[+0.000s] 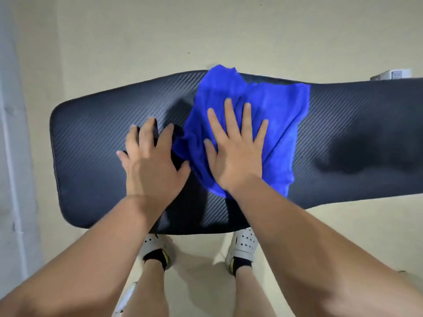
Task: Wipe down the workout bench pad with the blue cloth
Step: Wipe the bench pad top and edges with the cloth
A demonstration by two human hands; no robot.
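The person is standing at the long side of the bench pad [96,143], leaning over it with both bare arms reaching down. The pad is dark, with a fine woven, carbon-like texture, and it is stretching across the whole width of the view, its rounded end lying off to the left.

The blue cloth [274,115] is lying rumpled on the middle of the pad, its far corner poking just past the pad's far edge and its near edge reaching almost to the near side. The right hand [238,152] is pressing flat on the cloth, palm down, fingers spread wide and straight, not gripping anything, simply bearing down on the fabric. The left hand [151,161] is resting directly on the bare pad just beside the cloth's left edge, open too, though its fingers are curling a little at the tips; its thumb is lying right against the cloth's edge, and I cannot tell whether it is pinching any fabric.

Below the pad's near edge, the person's feet are showing on the pale floor [137,30], in white perforated shoes [243,245] over dark socks.
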